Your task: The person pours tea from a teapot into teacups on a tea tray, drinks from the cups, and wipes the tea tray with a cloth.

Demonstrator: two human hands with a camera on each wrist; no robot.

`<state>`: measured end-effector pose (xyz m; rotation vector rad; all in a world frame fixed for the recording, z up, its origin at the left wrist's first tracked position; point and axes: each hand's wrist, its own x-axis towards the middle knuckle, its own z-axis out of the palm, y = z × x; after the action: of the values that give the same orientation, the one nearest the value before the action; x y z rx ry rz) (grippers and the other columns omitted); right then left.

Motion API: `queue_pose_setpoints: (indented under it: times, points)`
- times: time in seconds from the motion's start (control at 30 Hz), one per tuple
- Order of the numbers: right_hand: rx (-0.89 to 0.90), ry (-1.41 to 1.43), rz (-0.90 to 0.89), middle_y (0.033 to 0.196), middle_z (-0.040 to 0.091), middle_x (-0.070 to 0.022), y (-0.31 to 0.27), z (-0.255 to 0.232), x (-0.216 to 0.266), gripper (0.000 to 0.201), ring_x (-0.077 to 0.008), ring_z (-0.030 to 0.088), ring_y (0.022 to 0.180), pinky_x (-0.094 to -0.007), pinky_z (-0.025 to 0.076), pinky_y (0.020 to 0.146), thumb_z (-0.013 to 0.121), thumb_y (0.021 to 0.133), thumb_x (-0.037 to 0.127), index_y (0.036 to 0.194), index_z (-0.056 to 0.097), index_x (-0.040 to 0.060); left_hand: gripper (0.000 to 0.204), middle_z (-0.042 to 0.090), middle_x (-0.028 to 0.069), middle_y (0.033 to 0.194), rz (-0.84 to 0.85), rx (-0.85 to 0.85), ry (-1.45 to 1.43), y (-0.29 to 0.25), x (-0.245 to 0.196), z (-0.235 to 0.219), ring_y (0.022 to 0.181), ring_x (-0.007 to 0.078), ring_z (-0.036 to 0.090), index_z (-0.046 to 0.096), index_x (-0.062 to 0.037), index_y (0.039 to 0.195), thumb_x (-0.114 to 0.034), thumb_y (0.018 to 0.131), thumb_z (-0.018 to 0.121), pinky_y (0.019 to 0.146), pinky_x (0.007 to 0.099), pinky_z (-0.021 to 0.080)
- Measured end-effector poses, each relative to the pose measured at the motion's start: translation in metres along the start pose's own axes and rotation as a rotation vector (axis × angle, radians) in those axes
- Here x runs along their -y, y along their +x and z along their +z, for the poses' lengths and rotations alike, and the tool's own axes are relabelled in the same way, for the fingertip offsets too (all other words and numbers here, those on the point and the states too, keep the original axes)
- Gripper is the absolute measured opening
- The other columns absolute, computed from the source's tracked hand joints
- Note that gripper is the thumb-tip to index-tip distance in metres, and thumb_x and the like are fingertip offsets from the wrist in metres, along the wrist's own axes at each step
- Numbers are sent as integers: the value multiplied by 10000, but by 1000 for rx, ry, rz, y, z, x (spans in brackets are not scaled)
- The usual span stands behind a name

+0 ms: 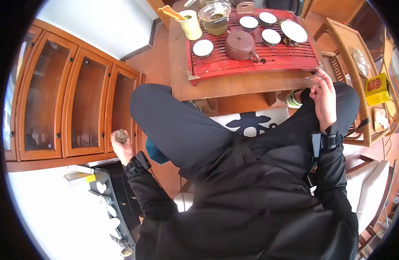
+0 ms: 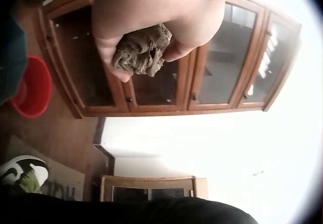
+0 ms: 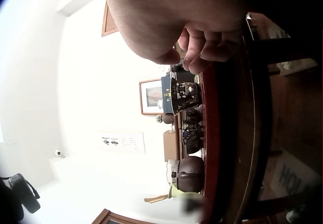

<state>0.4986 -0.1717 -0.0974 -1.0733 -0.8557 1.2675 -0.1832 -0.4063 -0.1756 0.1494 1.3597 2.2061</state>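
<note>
My left hand [image 1: 124,148] grips a crumpled grey-brown cloth [image 2: 144,51], held out to the left beside the wooden cabinet. Bunched folds of it show between thumb and fingers in the left wrist view. My right hand [image 1: 325,104] is over the right thigh by the table's edge, fingers loosely curled around nothing. Just beyond it lies the right front corner of a red slatted tea tray [image 1: 234,68]. On that tray stand a brown clay teapot [image 1: 240,45], a white-lined cup [image 1: 203,48] at the left, several similar cups, and a larger bowl [image 1: 293,32].
A glass pitcher [image 1: 216,27] topped by a strainer and a pale green holder [image 1: 190,27] with wooden tools stand at the tray's back left. Glass-door cabinets [image 1: 84,104] line the left side. At the right is a rattan shelf [image 1: 343,47] with a yellow box [image 1: 377,89].
</note>
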Motion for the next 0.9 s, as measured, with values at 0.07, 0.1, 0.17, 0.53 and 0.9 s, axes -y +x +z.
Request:
queue_pose_setpoints:
  times: [0.07,0.1,0.17,0.53,0.9]
  points:
    - [5,-9,8,998,597,-10,0,-1,-2,327,-57,547,699,-196,443,607,572,1013,119,1335,535,80,122,674,77,973,114,100,75,5,-16,22,924,194,655,631,-50,1039,-163,1002,601,941,437,563]
    - [7,-39,8,1003,602,7,2,-4,-3,346,-55,543,714,-195,437,609,559,1033,150,1370,531,76,133,664,88,1027,188,63,148,-9,-25,53,957,199,651,614,-49,1092,-136,990,617,944,445,563]
    - [8,-20,10,995,597,-2,2,-3,-2,334,-55,539,699,-196,437,603,558,1024,128,1353,529,75,180,653,99,1082,266,31,216,-41,-41,114,991,204,647,597,-48,1144,-109,979,634,948,453,564]
    - [16,-8,4,958,592,14,0,-3,-3,350,-61,534,683,-203,403,580,546,1023,123,1367,502,79,416,576,117,1227,1001,805,1236,-161,-10,285,1193,322,568,665,-71,1146,0,748,766,1035,407,463]
    - [24,-31,1,965,596,-18,-2,-3,-4,372,-49,531,645,-191,424,553,537,1020,104,1380,462,45,507,574,73,1163,1181,798,1493,-229,81,336,1080,300,563,669,-152,1195,-85,710,802,877,450,498]
